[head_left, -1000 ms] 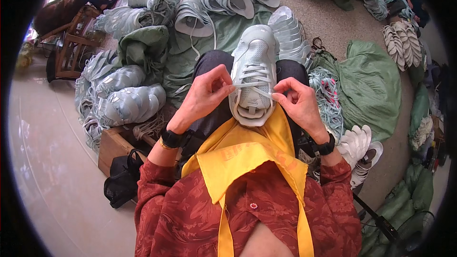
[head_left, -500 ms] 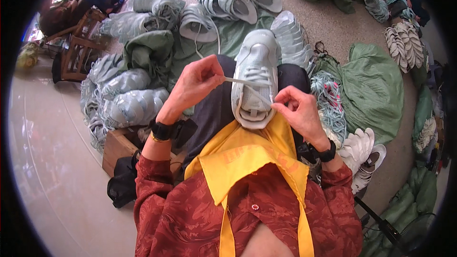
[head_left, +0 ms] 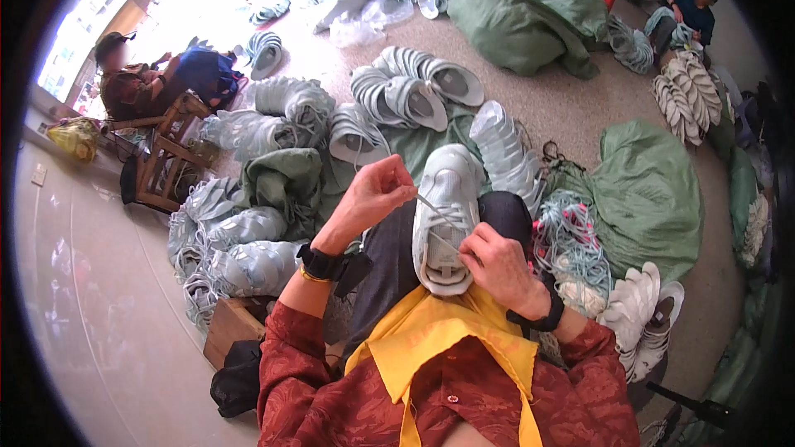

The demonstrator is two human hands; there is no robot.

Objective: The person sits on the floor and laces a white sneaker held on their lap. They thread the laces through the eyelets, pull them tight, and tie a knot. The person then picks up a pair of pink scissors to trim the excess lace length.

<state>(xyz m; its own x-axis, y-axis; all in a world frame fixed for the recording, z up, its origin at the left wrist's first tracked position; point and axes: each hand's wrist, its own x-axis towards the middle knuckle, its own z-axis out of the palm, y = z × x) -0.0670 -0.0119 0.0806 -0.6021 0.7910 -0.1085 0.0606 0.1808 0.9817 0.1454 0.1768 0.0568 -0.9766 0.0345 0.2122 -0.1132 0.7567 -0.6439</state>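
A pale grey-green sneaker (head_left: 451,172) rests on my lap, its toe pointing away from me and its laces partly threaded. At its left side my left hand (head_left: 374,199) pinches a shoelace (head_left: 434,208), drawn taut up from the eyelets. My right hand (head_left: 499,266) is closed over the right side of the shoe opening, fingertips pinched on another stretch of lace near the tongue. My fingers partly hide that stretch. Under the heel lies my yellow apron (head_left: 451,323).
Stacked pale shoe uppers (head_left: 385,95) lie ahead, with wrapped bundles (head_left: 257,269) to the left. A green sack (head_left: 646,199) and tangled laces (head_left: 571,236) are at the right. White uppers (head_left: 633,306) sit near my right elbow. A person (head_left: 137,83) sits by a wooden chair (head_left: 170,153).
My view has tilted up, showing more of the room and people. My right hand has moved in closer over the shoe opening; my left hand still holds the lace taut.
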